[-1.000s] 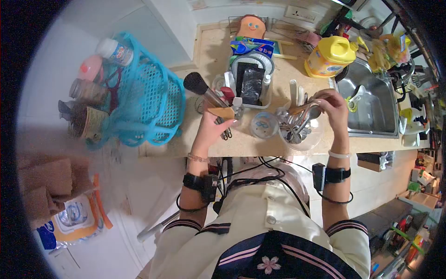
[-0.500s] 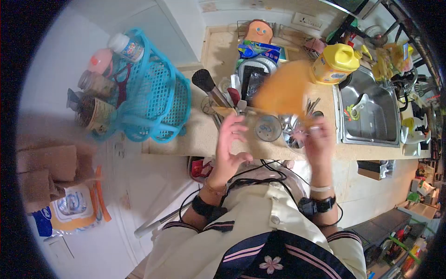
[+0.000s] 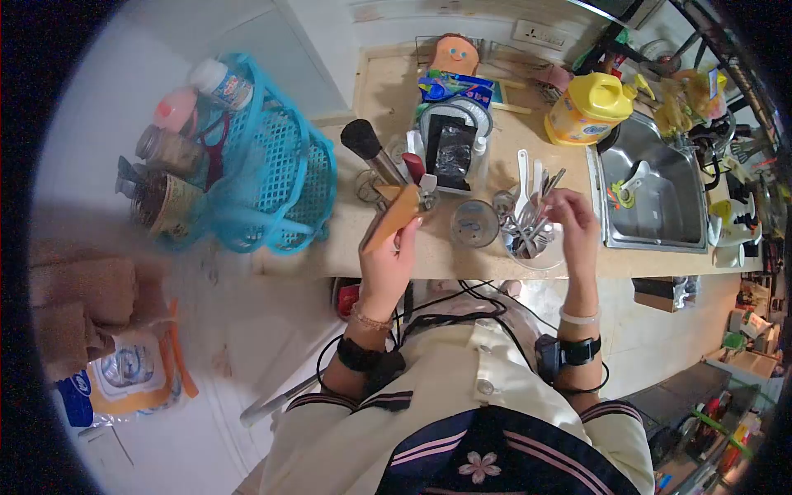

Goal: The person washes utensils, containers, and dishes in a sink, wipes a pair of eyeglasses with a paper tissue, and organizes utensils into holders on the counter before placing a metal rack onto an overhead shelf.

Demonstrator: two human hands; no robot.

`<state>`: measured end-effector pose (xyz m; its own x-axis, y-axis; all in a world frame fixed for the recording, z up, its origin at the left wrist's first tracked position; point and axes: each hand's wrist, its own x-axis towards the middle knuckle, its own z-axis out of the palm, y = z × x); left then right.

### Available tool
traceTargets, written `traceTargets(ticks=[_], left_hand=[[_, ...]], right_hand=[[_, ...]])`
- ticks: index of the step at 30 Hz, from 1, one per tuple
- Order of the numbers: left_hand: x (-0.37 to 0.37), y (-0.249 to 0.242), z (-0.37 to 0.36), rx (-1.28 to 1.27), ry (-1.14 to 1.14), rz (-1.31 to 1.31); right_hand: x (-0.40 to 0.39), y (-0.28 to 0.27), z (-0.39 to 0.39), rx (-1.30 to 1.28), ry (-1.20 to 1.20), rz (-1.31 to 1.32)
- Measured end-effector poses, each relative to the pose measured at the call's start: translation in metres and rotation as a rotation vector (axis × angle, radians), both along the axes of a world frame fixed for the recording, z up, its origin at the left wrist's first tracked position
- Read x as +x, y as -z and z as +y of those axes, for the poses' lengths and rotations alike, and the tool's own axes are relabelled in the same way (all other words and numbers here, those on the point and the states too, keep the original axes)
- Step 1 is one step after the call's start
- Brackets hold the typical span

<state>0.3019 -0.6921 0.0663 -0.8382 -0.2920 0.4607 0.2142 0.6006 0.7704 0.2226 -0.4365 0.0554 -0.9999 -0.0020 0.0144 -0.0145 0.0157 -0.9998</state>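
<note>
My left hand (image 3: 388, 260) is closed around a flat tan wooden-looking spatula (image 3: 394, 221), held tilted in front of a group of upright utensils. Among these are a dark-bristled brush (image 3: 363, 142) and a red-handled tool (image 3: 414, 167). To the right, my right hand (image 3: 576, 216) hovers at the rim of a clear container of cutlery (image 3: 528, 235), fingertips pinched together beside the metal handles. Whatever they hold is too small to make out. A white spoon handle (image 3: 523, 173) rises from this cutlery. Between my hands stands a drinking glass (image 3: 475, 223).
A blue plastic basket (image 3: 280, 173) hangs over the counter's left side. Behind the glass is a holder with a black packet (image 3: 452, 153). A yellow jug (image 3: 587, 111) stands beside the steel sink (image 3: 660, 202). Black cables (image 3: 474, 301) run in front of my body.
The tan spatula, blurred above my right hand before, is now in my left hand, which has closed. My right hand has shifted slightly up at the cutlery container.
</note>
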Motion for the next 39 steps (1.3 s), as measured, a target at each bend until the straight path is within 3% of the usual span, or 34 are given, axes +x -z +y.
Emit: traceTargets(ticks=[3,8,11,15,21,27,28,31,34,35,36,37,39], left_hand=[[-0.001,0.004,0.001,-0.063,0.006,0.09],[-0.001,-0.01,0.001,-0.105,-0.021,0.253],[-0.004,-0.013,0.003,-0.092,-0.025,0.034],[-0.015,-0.003,-0.001,-0.172,-0.044,0.15],[-0.006,-0.019,0.005,-0.08,-0.016,0.032],[-0.016,0.02,-0.01,0.003,-0.064,0.011],[-0.016,0.03,-0.014,-0.023,-0.101,-0.115],[-0.014,0.037,-0.013,-0.224,0.005,-0.005],[-0.014,0.04,-0.005,-0.096,-0.061,-0.098],[-0.016,0.04,-0.005,-0.056,-0.086,-0.124],[-0.017,0.035,-0.009,-0.252,-0.04,-0.04],[-0.016,0.04,-0.008,-0.244,-0.036,-0.08],[-0.016,0.049,-0.003,-0.231,-0.026,-0.161]], right_hand=[[-0.011,0.002,0.014,0.421,0.138,0.086],[-0.04,0.025,0.009,0.62,0.089,0.092],[-0.051,0.029,-0.012,0.776,0.064,0.057],[-0.072,0.047,-0.033,1.008,0.069,-0.037],[-0.075,0.044,-0.04,1.065,0.029,0.022],[-0.069,0.023,-0.035,1.061,-0.028,-0.064],[-0.068,0.025,-0.033,1.047,-0.019,-0.056],[-0.069,0.041,-0.023,1.069,-0.005,0.236],[-0.062,0.036,-0.022,0.908,0.079,0.417],[-0.06,0.025,-0.023,0.872,0.104,0.337],[-0.058,0.01,-0.024,0.835,0.128,0.259],[-0.057,0.003,-0.025,0.796,0.151,0.183],[-0.059,0.004,-0.015,0.595,0.255,0.29]])
